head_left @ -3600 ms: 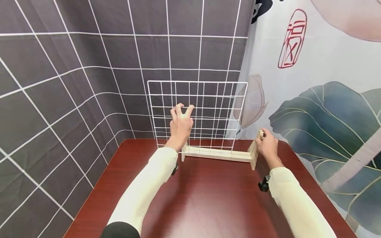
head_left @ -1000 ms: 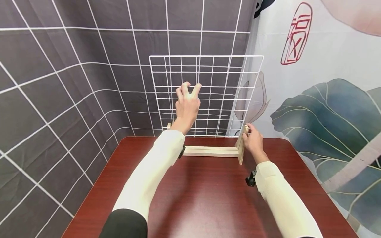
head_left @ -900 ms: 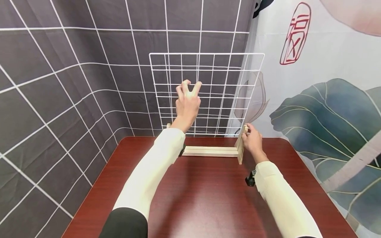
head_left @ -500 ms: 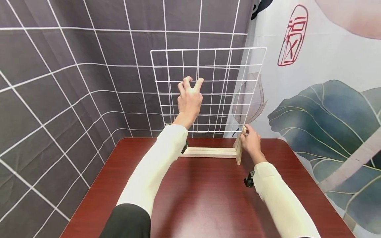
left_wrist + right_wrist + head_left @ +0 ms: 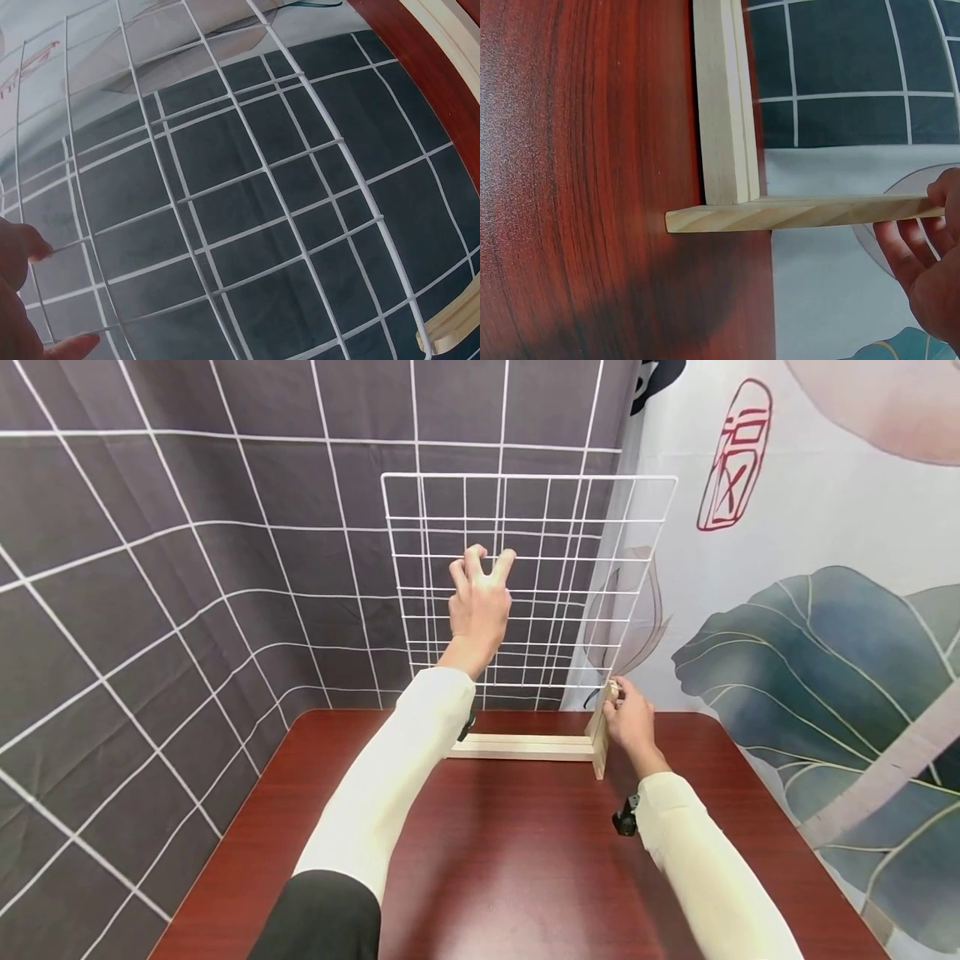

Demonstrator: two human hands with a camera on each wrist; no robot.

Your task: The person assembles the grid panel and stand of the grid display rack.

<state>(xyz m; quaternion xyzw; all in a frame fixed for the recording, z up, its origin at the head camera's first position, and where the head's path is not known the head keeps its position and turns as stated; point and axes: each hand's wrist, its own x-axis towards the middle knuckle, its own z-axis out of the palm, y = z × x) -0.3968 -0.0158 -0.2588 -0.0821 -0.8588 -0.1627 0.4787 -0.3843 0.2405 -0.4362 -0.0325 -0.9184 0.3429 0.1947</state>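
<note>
My left hand [image 5: 480,610] grips a white wire grid panel [image 5: 530,475] by its middle wires, fingertips hooked through the mesh. The panel is raised above a pale wooden stand [image 5: 528,747], its bottom wire [image 5: 360,179] level with the tops of the uprights. In the left wrist view that wire's lower end overlaps the stand's other upright [image 5: 450,330], which my left arm hides in the head view. My right hand [image 5: 632,718] pinches the top of the right upright [image 5: 795,214] between thumb and fingers. The stand's grooved crossbar lies low between the uprights.
The stand is near the back edge of a reddish-brown table [image 5: 525,860]. Behind it hangs a dark grey cloth [image 5: 292,485] with white lines. A white cloth [image 5: 675,485] with leaf prints hangs at the back right.
My left hand has lifted the grid panel from low in the stand up to the tops of its uprights. The stand and my right hand have shifted left, and the crossbar now lies straighter.
</note>
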